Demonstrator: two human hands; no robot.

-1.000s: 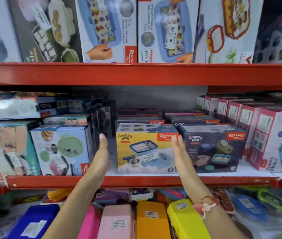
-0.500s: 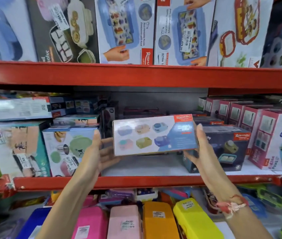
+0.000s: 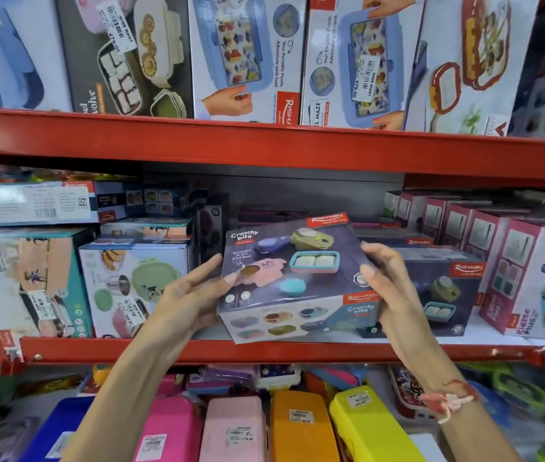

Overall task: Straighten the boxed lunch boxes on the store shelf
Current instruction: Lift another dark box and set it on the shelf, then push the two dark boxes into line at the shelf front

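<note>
A Crunchy Bite lunch box carton (image 3: 298, 275) hangs tilted in the air in front of the middle shelf (image 3: 264, 351). Its dark printed face points up toward me and its pale side faces down and forward. My left hand (image 3: 194, 295) grips its left edge and my right hand (image 3: 388, 285) grips its right edge. A second dark Crunchy Bite carton (image 3: 441, 291) stands on the shelf just behind my right hand. The shelf spot behind the lifted carton is bare white board.
Green-print cartons (image 3: 134, 288) and a teal carton (image 3: 27, 281) fill the shelf's left; pink cartons (image 3: 531, 278) line its right. The red upper shelf beam (image 3: 264, 145) carries tall boxes. Coloured plastic lunch boxes (image 3: 298, 428) lie below.
Both hands took the carton off the shelf, lifted it, then rotated it so its dark printed face turned up toward me. The camera moved closer.
</note>
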